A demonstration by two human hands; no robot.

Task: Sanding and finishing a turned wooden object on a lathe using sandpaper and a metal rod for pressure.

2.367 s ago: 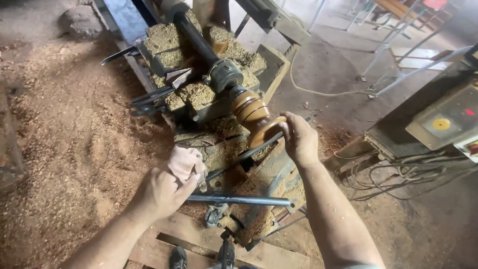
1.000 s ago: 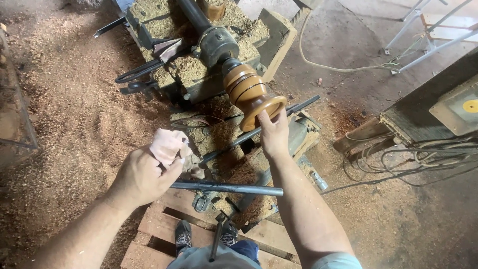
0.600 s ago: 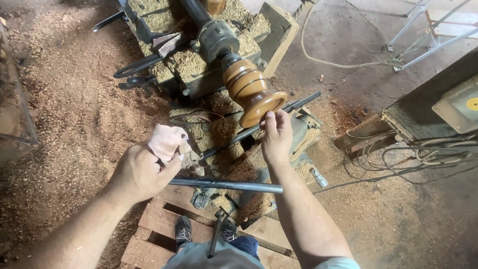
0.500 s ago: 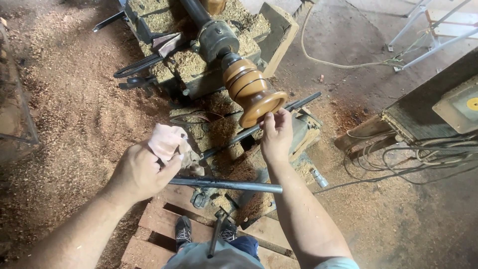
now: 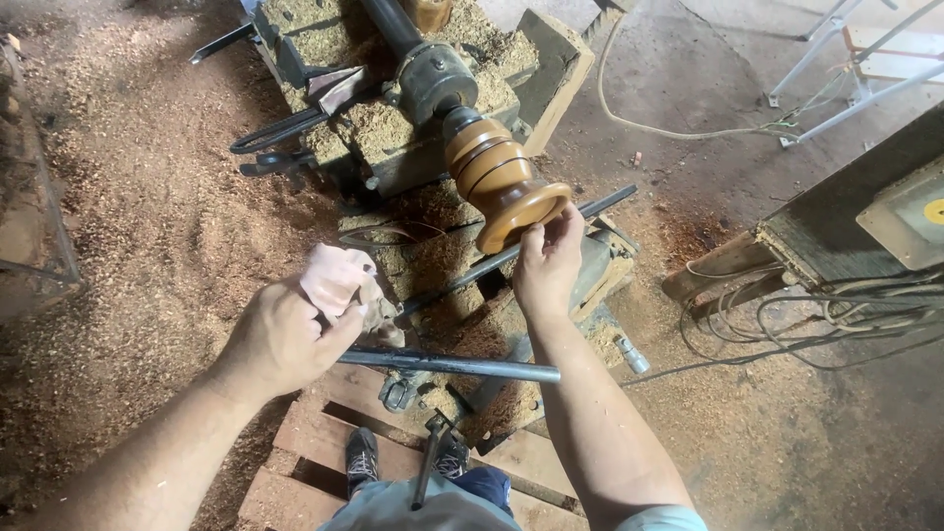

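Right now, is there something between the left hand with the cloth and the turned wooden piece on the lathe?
Nothing solid blocks it. The left hand holds the cloth apart from the wooden piece; only open space above the sawdust-covered lathe bed lies between. The right hand already touches the piece's flared rim.

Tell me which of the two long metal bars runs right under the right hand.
The slanted dark bar, which passes beneath the right hand by the turned wooden piece. The other bar lies level, lower down, nearer the left hand.

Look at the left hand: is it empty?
No, the left hand is closed around a crumpled pale pink cloth.
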